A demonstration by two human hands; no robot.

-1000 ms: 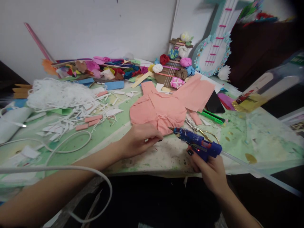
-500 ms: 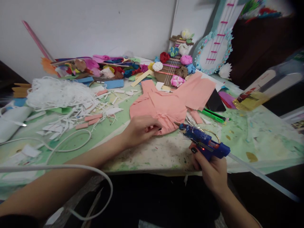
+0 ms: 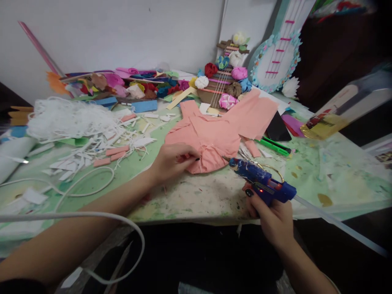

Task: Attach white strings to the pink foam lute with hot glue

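A salmon-pink crepe-paper piece [image 3: 211, 134], pear-shaped with gathered folds along its lower edge, lies flat on the table. Over its lower left part is my left hand [image 3: 173, 161], fingers curled in and thumb close to them; whatever is between the fingertips cannot be made out. My right hand [image 3: 272, 216] grips a blue hot glue gun [image 3: 260, 177] by its handle, with its red light on. The nozzle points left, just by the paper's lower right edge. A long clear glue stick [image 3: 339, 224] sticks out of the gun's back.
White cord [image 3: 70, 118] and paper scraps [image 3: 73, 157] crowd the left. Behind stand a flower-decked instrument model [image 3: 222, 83] and a teal-trimmed one [image 3: 272, 65]. A green cutter [image 3: 275, 147], a phone [image 3: 278, 127] and a bottle [image 3: 346, 106] lie right. A white cable [image 3: 134, 232] loops in front.
My left hand has moved a little left, away from the gathered folds, showing more of the paper's lower edge. My right hand and the glue gun have barely moved.
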